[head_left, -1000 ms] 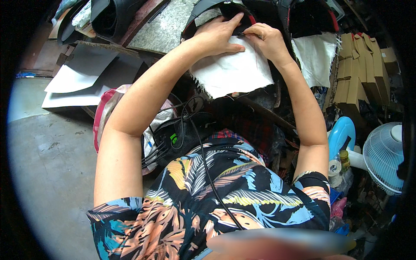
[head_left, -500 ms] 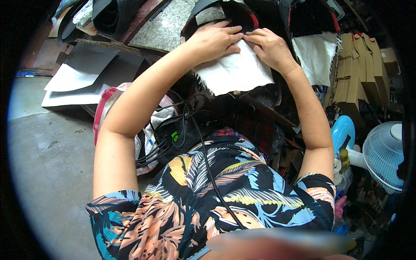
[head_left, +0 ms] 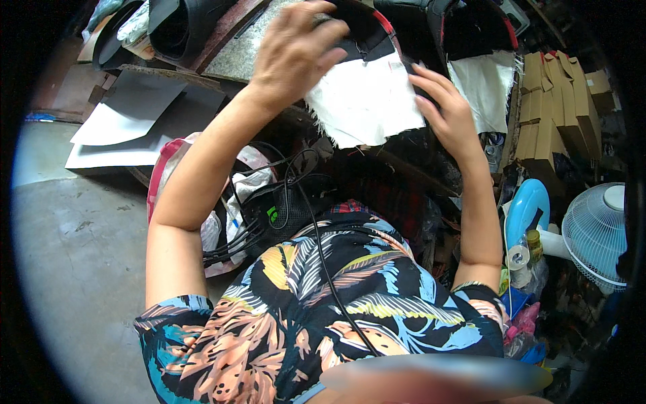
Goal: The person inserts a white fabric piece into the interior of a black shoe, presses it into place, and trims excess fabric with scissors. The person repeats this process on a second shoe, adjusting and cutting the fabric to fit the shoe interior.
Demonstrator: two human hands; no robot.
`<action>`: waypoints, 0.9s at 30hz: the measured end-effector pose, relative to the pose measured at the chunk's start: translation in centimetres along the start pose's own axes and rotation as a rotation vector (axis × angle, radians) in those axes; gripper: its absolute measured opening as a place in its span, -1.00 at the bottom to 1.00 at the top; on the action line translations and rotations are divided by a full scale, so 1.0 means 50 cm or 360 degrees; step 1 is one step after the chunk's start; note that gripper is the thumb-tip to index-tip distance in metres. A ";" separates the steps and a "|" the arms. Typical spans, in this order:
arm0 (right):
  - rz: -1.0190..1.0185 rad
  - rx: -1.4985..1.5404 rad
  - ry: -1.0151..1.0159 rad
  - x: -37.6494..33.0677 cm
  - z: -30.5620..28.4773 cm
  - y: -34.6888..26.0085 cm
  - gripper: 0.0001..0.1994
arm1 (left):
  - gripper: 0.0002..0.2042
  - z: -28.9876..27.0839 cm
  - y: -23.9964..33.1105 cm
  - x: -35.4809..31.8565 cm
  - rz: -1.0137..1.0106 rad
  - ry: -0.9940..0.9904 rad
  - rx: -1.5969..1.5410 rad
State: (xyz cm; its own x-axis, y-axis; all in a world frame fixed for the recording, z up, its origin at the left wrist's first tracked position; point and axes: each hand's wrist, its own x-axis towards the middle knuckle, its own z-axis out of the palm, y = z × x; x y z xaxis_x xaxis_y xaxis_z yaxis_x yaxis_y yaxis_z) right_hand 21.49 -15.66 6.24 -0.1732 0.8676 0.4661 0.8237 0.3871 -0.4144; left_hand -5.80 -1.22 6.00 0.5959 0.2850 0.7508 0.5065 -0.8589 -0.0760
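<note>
A white cloth with a frayed edge hangs over the near edge of a black piece with a red rim. My left hand is raised at the cloth's upper left, its fingers loosely apart and a little blurred, with nothing visible in them. Beside the cloth's right edge is my right hand, fingers stretched and apart; whether the fingertips touch the cloth I cannot tell. A second black piece with a similar white cloth lies to the right.
A speckled grey slab lies under the work at the upper left. White sheets are stacked left of it. Folded brown cardboard stands at the right, above a blue and white fan. A black cable runs down over my shirt.
Both hands have come off the cloth's top middle. The left hand has risen and moved left; the right has moved right and down to the cloth's side. The cloth's upper edge is now uncovered.
</note>
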 end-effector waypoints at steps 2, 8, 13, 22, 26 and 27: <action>0.0262 -0.0075 -0.0045 -0.060 -0.044 -0.021 -0.71 | -0.43 -0.022 -0.023 -0.022 -0.0264 0.0123 0.0105; 0.0793 -0.0750 -0.0088 -0.217 -0.060 -0.023 -0.62 | -0.31 -0.017 -0.026 -0.060 -0.1323 -0.0666 -0.0944; 0.0777 -0.0751 0.0063 -0.236 -0.057 -0.019 -0.67 | -0.43 -0.043 -0.030 -0.019 -0.1380 -0.0556 -0.0995; 0.0367 0.0332 0.0622 -0.040 -0.023 -0.058 -0.61 | -0.35 -0.097 0.009 0.026 -0.0952 -0.0306 -0.1015; 0.0514 -0.0368 -0.0028 0.008 0.061 -0.068 -0.65 | -0.38 -0.093 -0.001 0.022 -0.0936 -0.0371 -0.0977; 0.0319 -0.0369 0.0072 0.013 0.054 -0.061 -0.66 | -0.38 -0.087 -0.006 0.023 -0.0842 -0.0306 -0.0919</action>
State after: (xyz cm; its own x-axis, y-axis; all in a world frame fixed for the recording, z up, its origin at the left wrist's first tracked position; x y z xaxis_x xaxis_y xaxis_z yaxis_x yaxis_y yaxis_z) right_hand 17.40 -15.44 5.71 0.0249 0.9026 0.4298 0.9412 0.1238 -0.3145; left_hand -7.97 -2.49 9.73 0.4907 0.7386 0.4622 0.3812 -0.6590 0.6484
